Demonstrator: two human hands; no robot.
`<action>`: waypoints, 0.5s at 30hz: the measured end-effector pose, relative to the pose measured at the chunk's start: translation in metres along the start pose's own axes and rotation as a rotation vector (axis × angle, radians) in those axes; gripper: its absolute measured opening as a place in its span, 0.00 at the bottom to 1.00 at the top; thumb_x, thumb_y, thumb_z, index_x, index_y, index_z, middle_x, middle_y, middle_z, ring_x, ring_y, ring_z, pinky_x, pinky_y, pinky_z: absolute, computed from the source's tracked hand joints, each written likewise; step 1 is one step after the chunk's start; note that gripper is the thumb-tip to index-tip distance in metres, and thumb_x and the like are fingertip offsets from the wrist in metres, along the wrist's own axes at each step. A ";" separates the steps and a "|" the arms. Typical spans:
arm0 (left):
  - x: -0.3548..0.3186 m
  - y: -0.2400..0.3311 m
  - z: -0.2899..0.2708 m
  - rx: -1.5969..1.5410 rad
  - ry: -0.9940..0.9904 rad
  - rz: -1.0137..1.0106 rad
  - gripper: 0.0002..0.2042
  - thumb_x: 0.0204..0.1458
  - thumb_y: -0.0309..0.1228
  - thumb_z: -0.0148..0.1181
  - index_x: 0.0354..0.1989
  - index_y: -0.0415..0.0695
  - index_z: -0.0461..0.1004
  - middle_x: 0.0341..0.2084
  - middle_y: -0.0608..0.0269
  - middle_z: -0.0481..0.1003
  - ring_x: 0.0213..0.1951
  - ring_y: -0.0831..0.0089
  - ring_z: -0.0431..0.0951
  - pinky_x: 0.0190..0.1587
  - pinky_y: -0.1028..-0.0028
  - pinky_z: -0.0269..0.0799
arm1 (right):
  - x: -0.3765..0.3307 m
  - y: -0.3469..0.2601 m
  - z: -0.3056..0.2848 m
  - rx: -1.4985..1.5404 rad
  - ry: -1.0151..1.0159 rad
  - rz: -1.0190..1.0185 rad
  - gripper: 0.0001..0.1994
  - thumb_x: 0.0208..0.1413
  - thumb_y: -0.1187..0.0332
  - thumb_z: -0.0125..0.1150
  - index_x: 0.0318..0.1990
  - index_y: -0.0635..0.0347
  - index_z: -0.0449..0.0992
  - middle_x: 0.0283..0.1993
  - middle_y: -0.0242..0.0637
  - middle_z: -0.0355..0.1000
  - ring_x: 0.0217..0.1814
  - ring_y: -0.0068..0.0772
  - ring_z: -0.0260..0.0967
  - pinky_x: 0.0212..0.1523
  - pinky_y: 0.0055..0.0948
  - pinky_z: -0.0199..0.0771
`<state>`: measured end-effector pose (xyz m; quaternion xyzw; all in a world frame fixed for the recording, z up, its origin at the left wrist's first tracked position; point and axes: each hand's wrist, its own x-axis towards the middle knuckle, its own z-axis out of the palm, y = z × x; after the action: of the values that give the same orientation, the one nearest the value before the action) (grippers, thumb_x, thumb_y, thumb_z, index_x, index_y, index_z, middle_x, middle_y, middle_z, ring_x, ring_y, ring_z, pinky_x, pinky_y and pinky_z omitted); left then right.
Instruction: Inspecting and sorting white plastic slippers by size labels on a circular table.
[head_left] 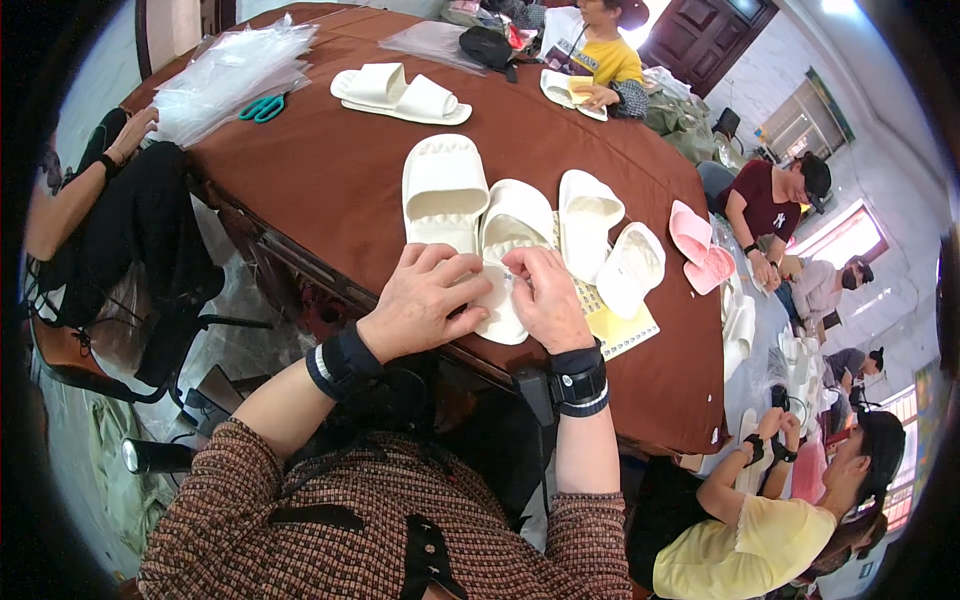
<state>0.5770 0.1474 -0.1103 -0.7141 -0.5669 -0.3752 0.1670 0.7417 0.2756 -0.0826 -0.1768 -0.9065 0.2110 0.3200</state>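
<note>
A white slide slipper [502, 322] lies in front of me at the table's near edge, its toe strap pointing away. My left hand [428, 300] rests over its left side, fingers spread and slightly bent. My right hand [550, 300] is closed at its right side, bent fingertips and thumb on the insole; a small bluish mark shows between the hands. Another white slipper [443, 185] stands against it on the left. Two more white slippers [588, 225] lie to the right. Beside my right hand is a yellow sheet pad [625, 328] with a spiral edge, partly covered.
The brown-covered table [330, 190] also bears a white slipper pair [400, 95], teal-handled scissors [263, 108], clear plastic bags [235, 75] and pink slippers [702, 248]. A person sits at the left, another across in yellow, and several work along a table on the right.
</note>
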 end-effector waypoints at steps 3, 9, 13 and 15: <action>0.000 0.000 0.002 0.014 0.015 0.010 0.15 0.44 0.37 0.65 0.42 0.52 0.78 0.45 0.68 0.74 0.48 0.64 0.71 0.52 0.62 0.62 | 0.000 0.002 0.000 -0.024 -0.018 -0.029 0.12 0.48 0.82 0.51 0.40 0.62 0.72 0.37 0.43 0.71 0.44 0.46 0.67 0.49 0.41 0.67; -0.002 0.000 0.002 0.036 0.041 0.018 0.14 0.44 0.37 0.64 0.41 0.51 0.78 0.46 0.67 0.75 0.48 0.64 0.72 0.52 0.62 0.63 | 0.002 0.006 0.004 -0.004 0.000 -0.081 0.12 0.46 0.82 0.51 0.40 0.62 0.72 0.35 0.43 0.70 0.42 0.46 0.67 0.47 0.40 0.67; -0.003 -0.001 0.004 0.038 0.055 0.028 0.14 0.44 0.37 0.65 0.40 0.51 0.78 0.46 0.67 0.75 0.48 0.64 0.72 0.52 0.62 0.63 | 0.002 0.004 0.004 -0.021 -0.018 -0.052 0.12 0.46 0.83 0.50 0.40 0.63 0.72 0.36 0.43 0.71 0.43 0.46 0.67 0.47 0.40 0.68; -0.002 -0.001 0.004 0.040 0.061 0.027 0.14 0.44 0.37 0.65 0.40 0.51 0.79 0.46 0.67 0.75 0.48 0.64 0.72 0.51 0.62 0.64 | 0.002 0.003 0.004 -0.024 0.011 -0.060 0.13 0.46 0.83 0.50 0.40 0.63 0.72 0.38 0.43 0.71 0.43 0.46 0.67 0.48 0.40 0.68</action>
<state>0.5775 0.1486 -0.1148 -0.7064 -0.5593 -0.3833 0.2034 0.7381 0.2782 -0.0864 -0.1546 -0.9121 0.1894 0.3291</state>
